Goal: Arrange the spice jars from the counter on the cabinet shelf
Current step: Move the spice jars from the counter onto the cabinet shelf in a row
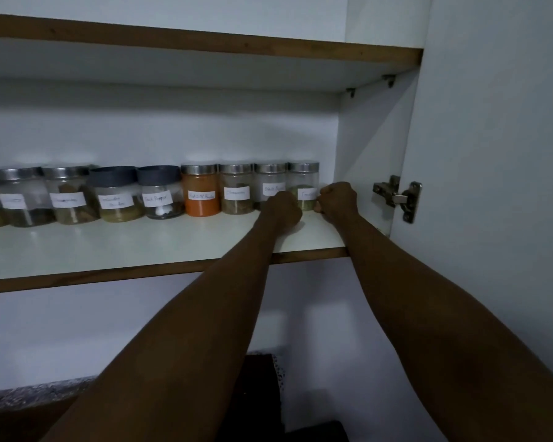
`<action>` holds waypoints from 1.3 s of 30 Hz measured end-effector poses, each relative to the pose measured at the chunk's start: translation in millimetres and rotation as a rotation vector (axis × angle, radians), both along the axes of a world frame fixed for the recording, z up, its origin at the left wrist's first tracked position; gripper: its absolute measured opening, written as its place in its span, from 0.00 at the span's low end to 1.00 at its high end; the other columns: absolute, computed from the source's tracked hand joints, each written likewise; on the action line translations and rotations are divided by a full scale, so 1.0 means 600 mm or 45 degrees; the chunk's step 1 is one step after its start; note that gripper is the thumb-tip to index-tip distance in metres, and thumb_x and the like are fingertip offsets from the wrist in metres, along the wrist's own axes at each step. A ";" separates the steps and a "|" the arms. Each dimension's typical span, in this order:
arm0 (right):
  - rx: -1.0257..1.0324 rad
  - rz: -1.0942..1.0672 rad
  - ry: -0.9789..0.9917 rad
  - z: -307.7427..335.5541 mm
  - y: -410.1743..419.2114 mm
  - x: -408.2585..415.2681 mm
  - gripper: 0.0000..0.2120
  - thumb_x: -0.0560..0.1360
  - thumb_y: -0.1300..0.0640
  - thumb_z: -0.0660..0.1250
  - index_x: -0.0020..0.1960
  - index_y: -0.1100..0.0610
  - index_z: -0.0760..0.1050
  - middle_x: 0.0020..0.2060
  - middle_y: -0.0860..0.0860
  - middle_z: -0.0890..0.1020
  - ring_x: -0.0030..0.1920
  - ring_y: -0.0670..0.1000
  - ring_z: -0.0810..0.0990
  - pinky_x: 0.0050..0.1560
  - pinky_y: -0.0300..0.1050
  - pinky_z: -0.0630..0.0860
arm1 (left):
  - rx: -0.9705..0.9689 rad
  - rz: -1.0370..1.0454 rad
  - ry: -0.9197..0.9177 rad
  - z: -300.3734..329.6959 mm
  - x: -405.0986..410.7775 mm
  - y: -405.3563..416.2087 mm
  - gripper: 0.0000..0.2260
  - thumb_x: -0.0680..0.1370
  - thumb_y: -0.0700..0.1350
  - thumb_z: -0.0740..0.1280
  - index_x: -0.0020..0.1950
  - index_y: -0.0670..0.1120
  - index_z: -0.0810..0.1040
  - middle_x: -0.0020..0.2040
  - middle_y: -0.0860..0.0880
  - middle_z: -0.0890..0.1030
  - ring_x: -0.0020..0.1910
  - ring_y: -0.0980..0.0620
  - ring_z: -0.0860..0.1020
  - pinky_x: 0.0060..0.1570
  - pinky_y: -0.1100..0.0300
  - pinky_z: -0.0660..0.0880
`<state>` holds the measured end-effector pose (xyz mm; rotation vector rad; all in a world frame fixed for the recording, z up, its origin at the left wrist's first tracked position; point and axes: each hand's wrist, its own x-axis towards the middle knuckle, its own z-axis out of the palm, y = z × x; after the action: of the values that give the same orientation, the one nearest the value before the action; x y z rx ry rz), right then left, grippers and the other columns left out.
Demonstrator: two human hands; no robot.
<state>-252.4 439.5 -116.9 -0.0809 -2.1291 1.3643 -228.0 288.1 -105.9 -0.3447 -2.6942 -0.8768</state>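
Several labelled spice jars stand in a row along the back of the white cabinet shelf (pixel 147 247). The orange-filled jar (pixel 202 194) sits mid-row, with three steel-lidded jars to its right. The rightmost jar (pixel 304 183) holds a greenish spice and stands near the cabinet's side wall. My left hand (pixel 282 208) is curled against its lower left side and hides the bottom of the neighbouring jar (pixel 270 181). Curled fingers of my right hand (pixel 338 199) touch its right side. Both forearms reach up over the shelf's front edge.
An open cabinet door with a metal hinge (pixel 398 197) is at the right. An upper shelf (pixel 205 43) runs overhead. Below, a speckled counter edge (pixel 35 393) and a dark object (pixel 259 397) are dimly visible.
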 end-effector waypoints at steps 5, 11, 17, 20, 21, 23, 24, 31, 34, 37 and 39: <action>-0.097 0.035 -0.203 0.012 -0.003 0.003 0.12 0.80 0.64 0.63 0.59 0.66 0.82 0.54 0.62 0.85 0.55 0.60 0.85 0.44 0.44 0.83 | 0.009 -0.063 -0.016 -0.005 0.001 -0.003 0.16 0.83 0.40 0.61 0.68 0.36 0.77 0.68 0.38 0.78 0.68 0.40 0.77 0.69 0.49 0.74; -0.029 -0.078 -0.022 0.004 -0.004 -0.002 0.10 0.78 0.67 0.66 0.49 0.74 0.83 0.47 0.68 0.86 0.51 0.65 0.86 0.55 0.62 0.83 | -0.005 -0.111 0.041 -0.010 -0.004 -0.005 0.15 0.80 0.37 0.62 0.66 0.35 0.78 0.66 0.37 0.79 0.65 0.38 0.77 0.69 0.45 0.74; -0.071 -0.063 -0.060 0.009 -0.005 0.006 0.10 0.77 0.66 0.66 0.52 0.71 0.83 0.49 0.66 0.86 0.52 0.63 0.86 0.55 0.59 0.84 | 0.085 -0.099 0.115 -0.014 -0.005 -0.007 0.14 0.80 0.35 0.62 0.61 0.35 0.82 0.63 0.37 0.82 0.63 0.39 0.79 0.66 0.50 0.76; -0.068 -0.085 -0.015 0.010 -0.006 0.010 0.10 0.77 0.67 0.66 0.49 0.73 0.83 0.48 0.67 0.86 0.51 0.64 0.86 0.55 0.60 0.84 | 0.049 -0.120 0.107 -0.014 -0.004 -0.007 0.15 0.80 0.35 0.61 0.63 0.35 0.81 0.65 0.38 0.80 0.65 0.39 0.78 0.69 0.49 0.74; -0.065 -0.089 -0.010 0.011 -0.006 0.013 0.10 0.77 0.67 0.66 0.49 0.74 0.83 0.48 0.67 0.86 0.51 0.64 0.86 0.55 0.60 0.84 | 0.040 -0.126 0.100 -0.013 -0.003 -0.005 0.15 0.80 0.35 0.61 0.63 0.35 0.81 0.66 0.38 0.80 0.66 0.39 0.78 0.69 0.48 0.74; -0.051 -0.088 -0.007 0.011 -0.008 0.014 0.10 0.78 0.67 0.66 0.50 0.74 0.83 0.48 0.67 0.86 0.51 0.64 0.86 0.55 0.60 0.83 | 0.029 -0.116 0.088 -0.011 -0.003 -0.005 0.15 0.80 0.35 0.61 0.64 0.36 0.81 0.67 0.38 0.80 0.66 0.40 0.78 0.69 0.48 0.73; -0.052 -0.086 -0.010 0.011 -0.007 0.014 0.10 0.78 0.67 0.66 0.50 0.74 0.83 0.49 0.67 0.86 0.52 0.64 0.86 0.55 0.60 0.83 | 0.034 -0.101 0.079 -0.010 -0.004 -0.005 0.15 0.80 0.35 0.61 0.65 0.37 0.80 0.67 0.38 0.80 0.67 0.40 0.78 0.69 0.48 0.74; -0.040 -0.088 -0.027 0.013 -0.006 0.017 0.10 0.76 0.67 0.66 0.49 0.74 0.83 0.48 0.66 0.86 0.52 0.63 0.86 0.54 0.59 0.84 | 0.080 -0.104 0.085 -0.014 -0.004 -0.007 0.16 0.79 0.35 0.61 0.64 0.37 0.81 0.66 0.39 0.80 0.66 0.41 0.78 0.69 0.51 0.74; -0.039 -0.087 -0.025 0.013 -0.006 0.017 0.10 0.76 0.68 0.66 0.48 0.74 0.83 0.47 0.66 0.86 0.51 0.63 0.86 0.54 0.58 0.84 | 0.086 -0.105 0.087 -0.012 -0.002 -0.006 0.15 0.79 0.35 0.61 0.63 0.37 0.82 0.66 0.40 0.81 0.66 0.41 0.78 0.69 0.49 0.74; -0.019 -0.156 -0.014 0.013 -0.011 0.019 0.09 0.76 0.67 0.67 0.46 0.74 0.81 0.46 0.66 0.86 0.50 0.62 0.86 0.45 0.47 0.82 | 0.104 -0.091 0.106 -0.013 -0.003 -0.006 0.15 0.78 0.35 0.62 0.61 0.37 0.83 0.63 0.40 0.82 0.65 0.42 0.79 0.68 0.50 0.75; 0.002 -0.234 -0.004 0.012 -0.015 0.022 0.08 0.76 0.65 0.68 0.39 0.68 0.78 0.46 0.65 0.86 0.49 0.61 0.86 0.39 0.41 0.73 | 0.120 -0.054 0.139 -0.013 0.000 -0.005 0.13 0.79 0.36 0.62 0.58 0.36 0.84 0.60 0.39 0.84 0.62 0.42 0.80 0.65 0.49 0.77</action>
<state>-239.0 430.8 -109.4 -0.2711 -2.0693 1.2555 -227.8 285.2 -113.7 -0.4176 -2.5451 -0.9642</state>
